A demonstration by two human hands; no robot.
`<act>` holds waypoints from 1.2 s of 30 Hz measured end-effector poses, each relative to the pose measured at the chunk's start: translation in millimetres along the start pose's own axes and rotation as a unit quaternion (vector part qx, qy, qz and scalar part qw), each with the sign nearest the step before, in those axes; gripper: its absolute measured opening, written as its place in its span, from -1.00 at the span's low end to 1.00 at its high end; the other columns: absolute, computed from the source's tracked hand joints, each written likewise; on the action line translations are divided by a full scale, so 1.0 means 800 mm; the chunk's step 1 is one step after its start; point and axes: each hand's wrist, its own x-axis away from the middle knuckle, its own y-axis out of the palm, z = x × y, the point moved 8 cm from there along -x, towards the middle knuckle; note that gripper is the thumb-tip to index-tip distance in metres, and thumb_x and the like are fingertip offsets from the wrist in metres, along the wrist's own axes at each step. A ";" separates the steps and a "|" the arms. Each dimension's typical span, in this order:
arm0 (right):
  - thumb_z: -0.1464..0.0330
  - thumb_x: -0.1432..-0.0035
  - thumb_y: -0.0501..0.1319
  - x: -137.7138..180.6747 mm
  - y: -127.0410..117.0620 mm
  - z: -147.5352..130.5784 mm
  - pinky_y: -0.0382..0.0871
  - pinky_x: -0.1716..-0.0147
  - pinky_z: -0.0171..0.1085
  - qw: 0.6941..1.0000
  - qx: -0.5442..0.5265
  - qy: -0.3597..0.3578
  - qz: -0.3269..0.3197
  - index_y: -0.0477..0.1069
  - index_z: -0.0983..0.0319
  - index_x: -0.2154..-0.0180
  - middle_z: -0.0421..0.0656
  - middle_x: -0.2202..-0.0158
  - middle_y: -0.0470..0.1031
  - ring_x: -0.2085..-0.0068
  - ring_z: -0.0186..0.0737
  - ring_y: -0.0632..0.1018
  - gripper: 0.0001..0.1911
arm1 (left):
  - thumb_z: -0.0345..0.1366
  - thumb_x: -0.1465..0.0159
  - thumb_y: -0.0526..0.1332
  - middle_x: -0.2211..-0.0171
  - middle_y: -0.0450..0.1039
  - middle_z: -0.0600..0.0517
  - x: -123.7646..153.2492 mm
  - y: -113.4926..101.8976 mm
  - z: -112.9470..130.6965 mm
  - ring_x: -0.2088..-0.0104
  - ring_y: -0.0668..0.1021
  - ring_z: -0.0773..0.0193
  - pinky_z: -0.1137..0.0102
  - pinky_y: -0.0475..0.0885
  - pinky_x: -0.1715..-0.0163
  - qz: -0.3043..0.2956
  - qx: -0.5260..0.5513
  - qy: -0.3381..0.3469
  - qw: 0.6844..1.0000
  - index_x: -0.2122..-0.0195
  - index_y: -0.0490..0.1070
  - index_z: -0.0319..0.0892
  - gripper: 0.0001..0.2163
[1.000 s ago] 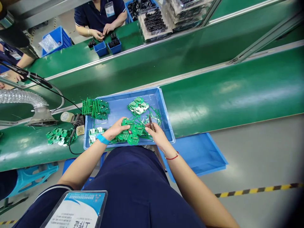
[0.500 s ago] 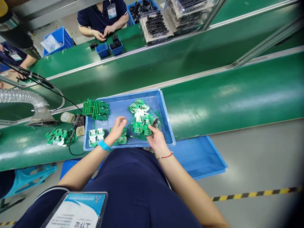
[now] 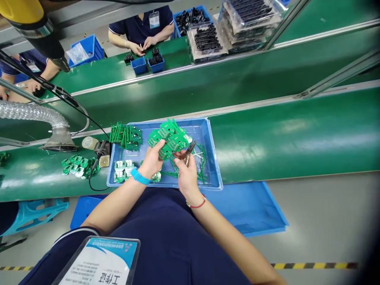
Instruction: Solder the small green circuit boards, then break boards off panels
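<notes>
My left hand [image 3: 153,160] grips a panel of green circuit boards [image 3: 169,136] by its near edge, above the blue tray [image 3: 215,166]. My right hand [image 3: 187,172] is closed round a pair of pliers [image 3: 190,149], their jaws pointing up and away to the right. The right fingertips are close to the panel's near right edge; whether they touch it I cannot tell. Thin green strips [image 3: 202,164] lie in the tray's right part. Small separated boards [image 3: 124,170] sit at its near left, and others are partly hidden behind my left hand.
Stacked green panels [image 3: 126,135] occupy the tray's far left corner. Loose boards [image 3: 79,165], a soldering stand [image 3: 102,149] and an extraction nozzle [image 3: 59,136] are left of it. A yellow-black tool [image 3: 35,31] hangs upper left. A co-worker [image 3: 141,37] sits across the bench.
My left hand has moved right and taken hold of the circuit board panel. My right hand, with the pliers, has shifted slightly left. The whole view has tilted a little.
</notes>
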 end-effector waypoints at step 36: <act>0.40 -0.11 0.10 0.015 -0.064 -0.024 0.40 0.11 -0.17 0.858 0.408 -0.034 -0.310 0.47 0.14 -0.01 -0.14 0.12 0.55 0.16 -0.13 0.53 -0.58 | -0.16 0.04 0.45 0.32 0.53 0.04 0.006 -0.026 0.009 0.33 0.54 0.28 0.38 0.46 0.26 -0.168 -0.323 -0.020 0.931 0.25 0.41 -0.21 -0.62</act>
